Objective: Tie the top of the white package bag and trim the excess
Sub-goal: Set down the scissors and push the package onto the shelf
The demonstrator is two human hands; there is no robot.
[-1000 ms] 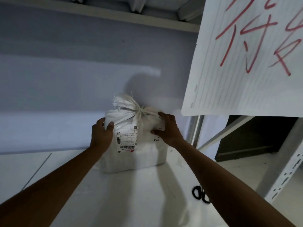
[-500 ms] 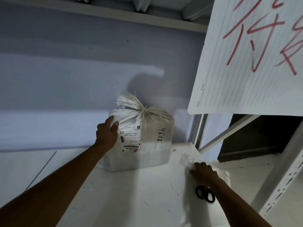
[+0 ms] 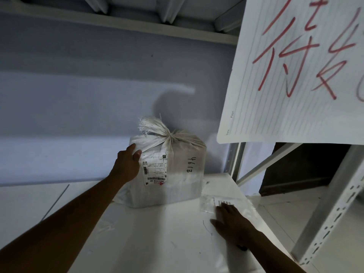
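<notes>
Left hand (image 3: 127, 164) open, palm against tied white bag (image 3: 169, 174) (upright); right hand (image 3: 230, 219) flat on plastic sheet (image 3: 208, 202).

Left arm extended forward, left hand (image 3: 127, 166) with fingers loosely spread, palm pressed flat to an upright surface. Right arm reaches forward and low; right hand (image 3: 232, 223) palm down, fingers extended and splayed flat. Both forearms bare.

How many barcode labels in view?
2. One label sits on the front of the bag, beside the left hand. A second label lies on the shelf, at the right hand's fingertips. Others may be hidden behind the bag.
</notes>
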